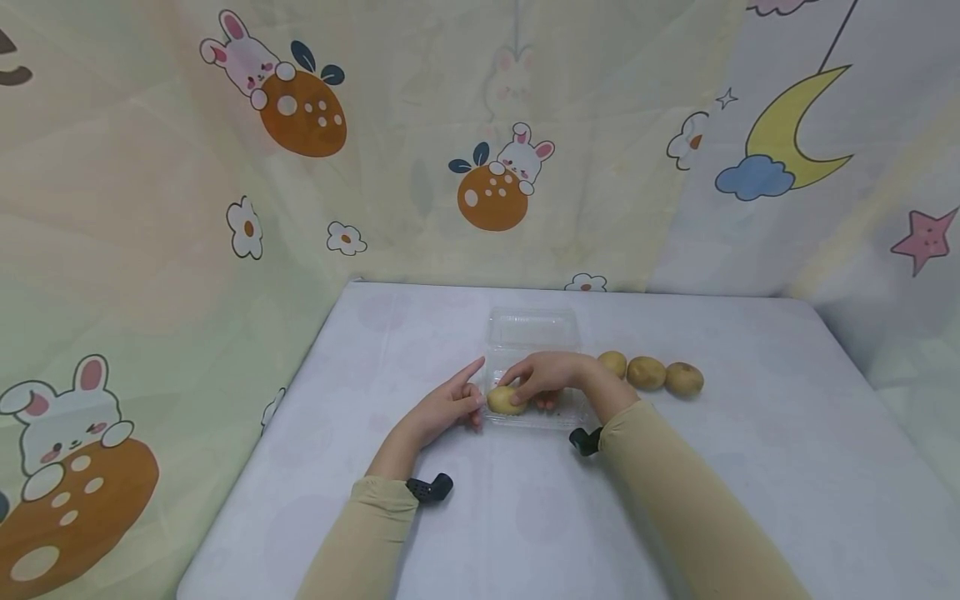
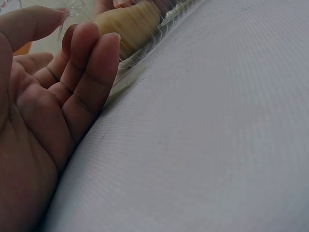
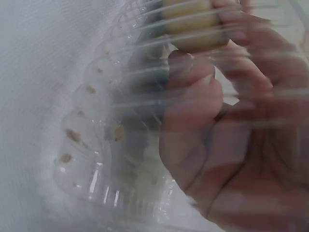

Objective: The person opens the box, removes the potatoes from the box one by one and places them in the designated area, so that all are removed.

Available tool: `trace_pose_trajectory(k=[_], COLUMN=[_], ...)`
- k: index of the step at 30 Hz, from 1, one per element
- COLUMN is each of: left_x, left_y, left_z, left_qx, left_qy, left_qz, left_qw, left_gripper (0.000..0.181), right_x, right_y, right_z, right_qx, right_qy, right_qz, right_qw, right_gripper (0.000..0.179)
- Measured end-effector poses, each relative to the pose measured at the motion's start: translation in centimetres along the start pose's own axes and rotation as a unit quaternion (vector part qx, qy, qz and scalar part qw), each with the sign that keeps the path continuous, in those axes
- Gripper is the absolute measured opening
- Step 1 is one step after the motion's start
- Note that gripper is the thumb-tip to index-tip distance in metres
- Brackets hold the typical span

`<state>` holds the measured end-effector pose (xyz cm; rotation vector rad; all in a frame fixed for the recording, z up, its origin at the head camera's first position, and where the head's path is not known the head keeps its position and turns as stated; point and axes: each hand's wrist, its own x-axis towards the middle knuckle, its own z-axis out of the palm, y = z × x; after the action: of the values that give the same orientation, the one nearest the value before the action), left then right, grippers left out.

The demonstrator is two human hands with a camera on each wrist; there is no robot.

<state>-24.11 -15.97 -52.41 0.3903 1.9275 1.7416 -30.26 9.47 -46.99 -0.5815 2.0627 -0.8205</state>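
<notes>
A clear plastic clamshell box lies with its lid folded back on the white table. My right hand reaches over its base, thumb and fingers pinching a potato at the left end. Through ribbed plastic, the right wrist view shows the hand blurred, its fingertips against the potato. At the box's left edge, my left hand pinches the rim, index finger stretched out and the others bent. In the left wrist view, the left hand's thumb tip meets the clear rim.
Right of the box, several potatoes sit in a row, among them a middle one and an end one. Brown crumbs cling to the box wall. A printed cloth hangs behind the white table.
</notes>
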Motion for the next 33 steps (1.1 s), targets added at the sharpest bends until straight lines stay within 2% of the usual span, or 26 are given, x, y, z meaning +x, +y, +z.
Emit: trace_pose_trajectory(k=[15,23,33], left_x=[0.0,0.0,-0.2], left_y=[0.2,0.3,0.3], left_z=[0.2,0.1,0.2], left_qx=[-0.007,-0.001,-0.001], left_qy=[0.002,0.002,0.003], left_qz=[-0.002,-0.005,-0.004], left_qw=[1.0000,1.0000,1.0000], left_gripper=[0.075,0.074,0.075], right_x=[-0.7,-2.4,-5.0], right_y=[-0.2,-0.5,0.4], right_z=[-1.0,-1.6,-2.6], right_qx=[-0.007,-0.003,0.017], right_qy=[0.030,0.039,0.075], right_qz=[-0.009,-0.033,-0.045], right_qw=[0.9995,0.9987,0.9961], right_gripper=[0.035,0.034,0.037])
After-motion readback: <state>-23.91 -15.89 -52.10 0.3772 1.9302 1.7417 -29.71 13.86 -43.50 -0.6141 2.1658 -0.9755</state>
